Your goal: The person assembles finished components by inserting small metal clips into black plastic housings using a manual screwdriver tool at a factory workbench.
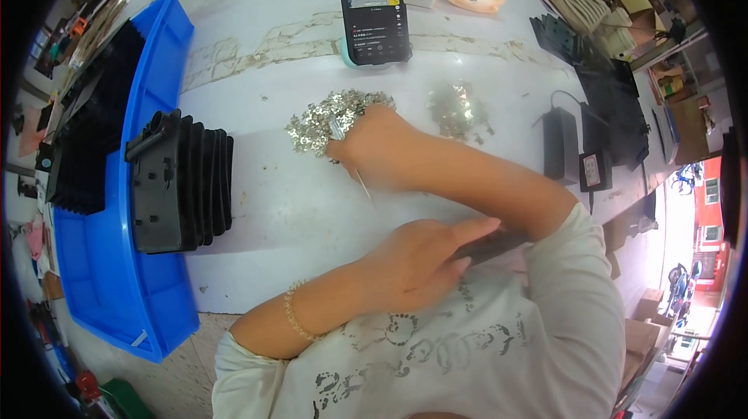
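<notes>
Right hand (380, 146) at the silvery heap (318, 124)

Over a speckled floor (209, 335), our smooth white worktable (269, 216) keeps open room between our heap and the glossy blue plastic crate (173, 306) along its left edge. Deep-pleated black bellows (206, 185) stand against the crate. Thin, jagged metal bits form the heap, mid-table; our right hand closes on a slim rod (364, 185) there. Whether our left hand (413, 259) grips the blurred dark piece (499, 244), we cannot tell.

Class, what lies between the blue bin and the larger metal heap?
The head view shows a black bellows, overlapping the blue bin in the picture, then lightly specked white table up to the metal heap.
</notes>
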A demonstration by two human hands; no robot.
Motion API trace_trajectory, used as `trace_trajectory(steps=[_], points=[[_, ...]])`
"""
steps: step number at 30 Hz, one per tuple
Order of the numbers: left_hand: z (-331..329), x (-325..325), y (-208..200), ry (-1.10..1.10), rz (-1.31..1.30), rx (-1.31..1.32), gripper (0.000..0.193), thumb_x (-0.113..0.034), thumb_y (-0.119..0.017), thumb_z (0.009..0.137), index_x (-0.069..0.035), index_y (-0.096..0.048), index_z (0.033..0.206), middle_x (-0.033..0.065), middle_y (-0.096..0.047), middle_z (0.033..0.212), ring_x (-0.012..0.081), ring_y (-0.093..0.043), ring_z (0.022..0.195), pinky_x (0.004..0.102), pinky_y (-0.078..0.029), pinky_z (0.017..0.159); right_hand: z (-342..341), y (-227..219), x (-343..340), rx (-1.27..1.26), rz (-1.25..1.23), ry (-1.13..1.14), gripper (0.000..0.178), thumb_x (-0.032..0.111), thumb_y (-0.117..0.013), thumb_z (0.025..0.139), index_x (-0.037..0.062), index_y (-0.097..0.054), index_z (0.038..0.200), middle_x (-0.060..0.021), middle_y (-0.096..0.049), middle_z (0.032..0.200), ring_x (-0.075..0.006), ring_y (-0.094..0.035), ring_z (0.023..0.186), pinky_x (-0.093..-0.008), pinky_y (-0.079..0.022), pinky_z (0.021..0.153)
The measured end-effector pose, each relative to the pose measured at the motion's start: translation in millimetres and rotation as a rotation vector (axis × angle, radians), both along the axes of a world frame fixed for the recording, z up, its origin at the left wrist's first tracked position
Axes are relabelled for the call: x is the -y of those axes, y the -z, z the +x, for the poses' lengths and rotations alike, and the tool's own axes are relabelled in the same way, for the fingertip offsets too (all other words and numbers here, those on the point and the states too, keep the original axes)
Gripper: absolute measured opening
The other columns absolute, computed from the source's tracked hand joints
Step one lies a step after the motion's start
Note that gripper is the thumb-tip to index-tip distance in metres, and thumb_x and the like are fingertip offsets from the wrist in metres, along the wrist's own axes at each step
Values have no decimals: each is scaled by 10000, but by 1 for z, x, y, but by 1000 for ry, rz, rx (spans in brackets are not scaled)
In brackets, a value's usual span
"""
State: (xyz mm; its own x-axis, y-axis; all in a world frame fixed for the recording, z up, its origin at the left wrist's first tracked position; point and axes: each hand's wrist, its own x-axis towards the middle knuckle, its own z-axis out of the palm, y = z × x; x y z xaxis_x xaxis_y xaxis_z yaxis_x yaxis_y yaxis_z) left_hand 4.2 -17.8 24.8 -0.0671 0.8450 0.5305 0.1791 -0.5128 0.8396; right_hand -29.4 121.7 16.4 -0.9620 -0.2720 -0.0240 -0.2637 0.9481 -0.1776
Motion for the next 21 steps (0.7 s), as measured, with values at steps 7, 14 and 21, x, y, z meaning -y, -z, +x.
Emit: trace_trajectory(steps=[7, 14, 21], points=[[-9, 3, -6, 14, -243, -21, 484, -3, -534, 847, 24, -380, 1304, 184, -534, 1202, 286, -573, 998, 354, -430, 902, 19, -34, -40, -343, -372, 111, 52, 95, -618, 746, 79, -593, 789, -119, -584, 635, -264, -570, 577, -362, -445, 590], [-25, -3, -12, -190, -509, 353, 433, -134, -482, 923, -46, -338, 1322, 120, -499, 1185, 217, -500, 1085, 321, -370, 959, 67, -53, -69, -118, -1158, 509, 54, 71, -586, 867, 17, -583, 860, 46, -517, 708, -35, -446, 613, -205, -390, 533], [-42, -12, 2, -50, -579, 802, 427, -50, -480, 899, -89, -372, 1310, 42, -499, 1179, 130, -469, 1100, 283, -372, 960, 85, -50, -59, -128, -1068, 285, 39, 43, -594, 845, 10, -578, 858, 3, -541, 720, -62, -476, 652, -217, -409, 610]])
